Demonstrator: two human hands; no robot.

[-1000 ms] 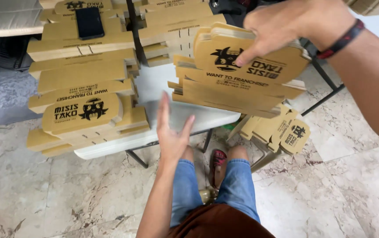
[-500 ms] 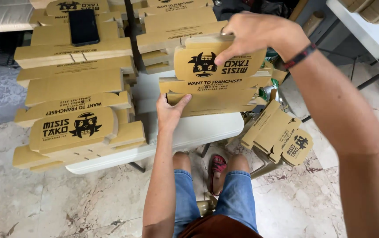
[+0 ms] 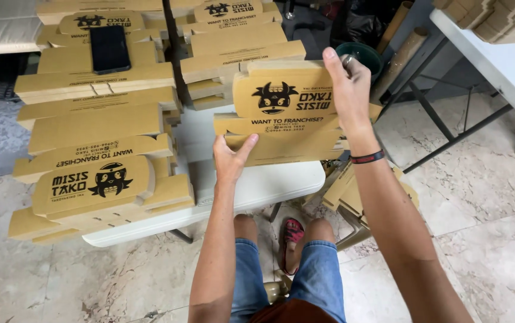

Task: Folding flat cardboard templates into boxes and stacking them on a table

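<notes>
I hold a flat brown cardboard box blank [image 3: 281, 113] with black print over the white table [image 3: 257, 185]. My left hand [image 3: 232, 160] grips its lower left edge, thumb on top. My right hand [image 3: 347, 84] clasps its upper right corner; a dark band sits on that wrist. The blank is tilted towards me, printed side up.
Stacks of the same brown blanks [image 3: 96, 161] cover the table's left side, and more lie at the back [image 3: 233, 42]. A black phone [image 3: 110, 48] rests on the far left stack. More blanks lie on the floor [image 3: 353, 191]. Another white table [image 3: 497, 54] stands at the right.
My left hand rose from below the table edge and took hold of the blank's lower left. My right hand brought the blank down and nearer to me.
</notes>
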